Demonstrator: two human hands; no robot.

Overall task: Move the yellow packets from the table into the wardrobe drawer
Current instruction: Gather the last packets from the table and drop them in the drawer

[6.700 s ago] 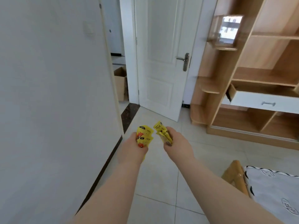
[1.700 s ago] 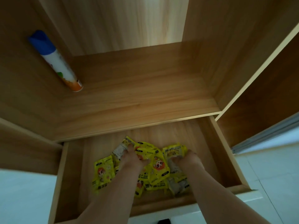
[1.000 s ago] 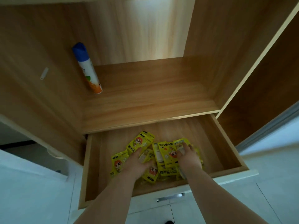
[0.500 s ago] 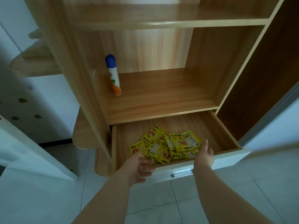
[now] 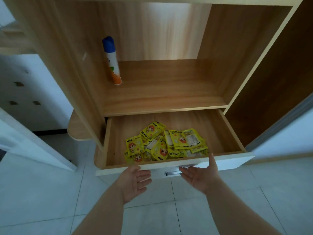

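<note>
Several yellow packets [image 5: 165, 143] lie in a loose heap inside the pulled-out wardrobe drawer [image 5: 232, 133], near its front. The drawer has a white front panel [image 5: 237, 161] with a metal handle [image 5: 171, 173]. My left hand [image 5: 135, 181] hovers palm up just in front of the white panel, fingers spread, holding nothing. My right hand [image 5: 201, 175] is beside the handle, palm turned inward, fingers apart, thumb up against the drawer's front edge, also holding nothing.
A spray can [image 5: 112, 61] with a blue cap stands on the wooden shelf [image 5: 169, 92] above the drawer. A rounded corner shelf [image 5: 76, 129] juts out at the left. A white door [image 5: 33, 146] is at the far left. Pale tiled floor [image 5: 50, 192] lies below.
Both hands have let go of the packets and drawn back out of the drawer to its front. The packets stay in the heap. My view has pulled back from the wardrobe.
</note>
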